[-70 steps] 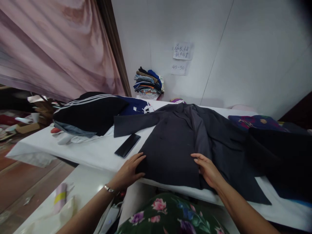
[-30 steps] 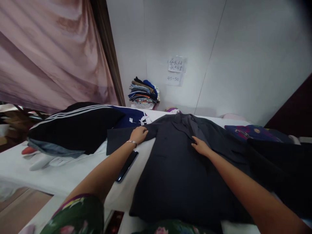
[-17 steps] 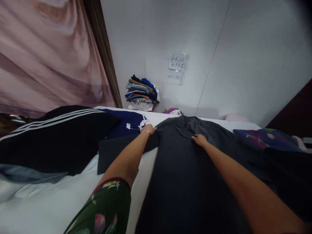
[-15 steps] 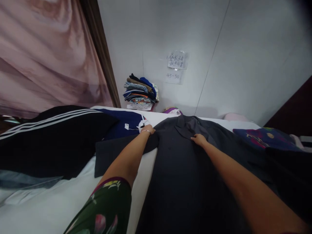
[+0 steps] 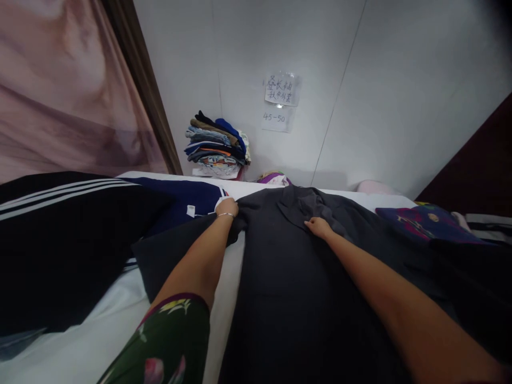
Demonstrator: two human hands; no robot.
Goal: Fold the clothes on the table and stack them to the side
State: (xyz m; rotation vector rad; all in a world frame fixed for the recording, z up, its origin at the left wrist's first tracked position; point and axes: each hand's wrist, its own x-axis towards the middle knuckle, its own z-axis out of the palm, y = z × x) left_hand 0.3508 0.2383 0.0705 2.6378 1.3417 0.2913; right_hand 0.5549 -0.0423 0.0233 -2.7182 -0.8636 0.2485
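A dark grey coat lies spread over the white table, its collar toward the wall and its body running toward me. My left hand is closed on the coat at the left shoulder, and the sleeve stretches out to the left beneath my forearm. At the front edge by the lapel, my right hand pinches the cloth between thumb and fingers. Just behind my left hand lies a navy garment with a white tag.
A black garment with white stripes covers the table's left side. Against the wall stands a stack of folded clothes. A purple patterned garment lies at right. Handwritten paper signs hang on the wall, and a pink curtain hangs at left.
The view has shifted slightly to the right. My left hand has gathered the shoulder cloth, and the left sleeve now slants more. My right hand keeps its pinch near the lapel.
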